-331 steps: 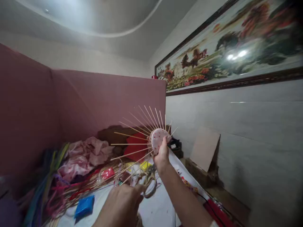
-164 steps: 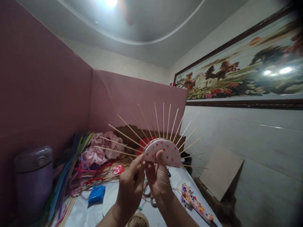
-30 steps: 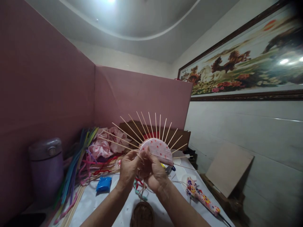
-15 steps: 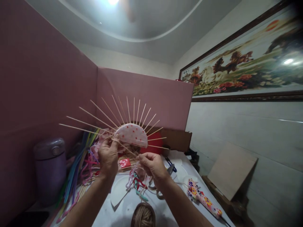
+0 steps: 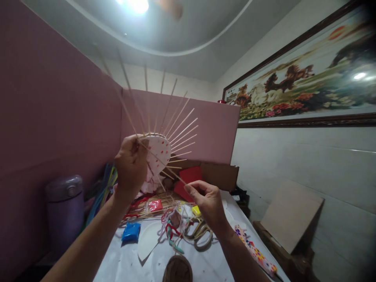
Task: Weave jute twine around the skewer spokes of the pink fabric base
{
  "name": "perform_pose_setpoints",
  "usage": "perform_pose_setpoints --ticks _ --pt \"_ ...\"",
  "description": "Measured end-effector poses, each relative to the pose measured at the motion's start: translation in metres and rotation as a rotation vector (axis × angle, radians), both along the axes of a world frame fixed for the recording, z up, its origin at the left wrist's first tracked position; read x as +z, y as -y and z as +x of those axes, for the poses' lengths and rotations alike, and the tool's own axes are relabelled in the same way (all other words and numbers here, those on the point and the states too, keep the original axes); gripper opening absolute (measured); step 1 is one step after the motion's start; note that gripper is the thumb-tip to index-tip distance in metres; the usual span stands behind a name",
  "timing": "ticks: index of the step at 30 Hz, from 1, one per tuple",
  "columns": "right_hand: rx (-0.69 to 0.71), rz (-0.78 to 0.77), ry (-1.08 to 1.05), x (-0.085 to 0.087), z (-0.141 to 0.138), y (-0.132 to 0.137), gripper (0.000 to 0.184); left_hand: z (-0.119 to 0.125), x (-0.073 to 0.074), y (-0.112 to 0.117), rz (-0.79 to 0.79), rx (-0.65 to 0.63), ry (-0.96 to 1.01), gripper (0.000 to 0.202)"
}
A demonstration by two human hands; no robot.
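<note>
My left hand [image 5: 131, 164] is closed on the edge of a half-round piece [image 5: 160, 150] covered in white cloth with red dots. Thin wooden sticks [image 5: 182, 122] fan out from its curved rim, and those at the upper left are blurred. My right hand [image 5: 205, 199] pinches a strand of brown twine [image 5: 176, 175], which runs taut across the front of the half-round piece to my left fingers. Below on the table lies a ball of brown twine [image 5: 178, 269], partly cut off by the frame's lower edge.
Scissors [image 5: 199, 235], tangled coloured cords [image 5: 173, 231], blue [image 5: 131, 232], red [image 5: 154, 205] and yellow [image 5: 196, 210] packets lie on the white table [image 5: 117, 260]. A flowered glue gun [image 5: 255, 252] rests at right; a purple bottle [image 5: 65, 219] stands left. Pink panels [image 5: 188, 125] enclose the back.
My left hand has raised and turned the half-round piece, so its sticks point more up and right. My right hand has shifted right, lengthening the twine between the hands.
</note>
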State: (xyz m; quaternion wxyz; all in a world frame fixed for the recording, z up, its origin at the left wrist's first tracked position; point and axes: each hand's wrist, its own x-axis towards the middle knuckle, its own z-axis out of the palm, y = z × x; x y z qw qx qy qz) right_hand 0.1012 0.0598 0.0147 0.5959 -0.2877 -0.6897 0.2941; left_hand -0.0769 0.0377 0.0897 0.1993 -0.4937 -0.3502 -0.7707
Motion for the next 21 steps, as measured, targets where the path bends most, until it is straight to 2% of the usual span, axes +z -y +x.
perform_pose_setpoints --ticks 4,8,11,14,16,21 --pt "-0.028 0.024 -0.091 0.009 0.013 0.000 0.019 0.006 0.023 0.002 0.016 0.029 -0.135 0.017" --pt "-0.018 0.007 -0.169 0.010 0.020 -0.008 0.018 0.014 0.040 0.010 0.052 0.056 -0.251 0.021" --pt "-0.053 0.028 -0.146 0.010 0.025 -0.014 0.019 0.016 0.048 0.021 0.026 0.193 -0.344 0.023" --pt "-0.135 0.089 -0.141 0.014 0.036 -0.017 0.017 0.010 0.052 0.031 -0.018 0.328 -0.331 0.024" --pt "-0.176 0.110 -0.202 0.018 0.046 -0.018 0.015 0.001 0.053 0.036 -0.071 0.310 -0.283 0.024" --pt "-0.331 0.135 -0.534 0.028 0.071 -0.018 0.017 -0.025 0.054 0.043 -0.245 0.093 -0.055 0.025"
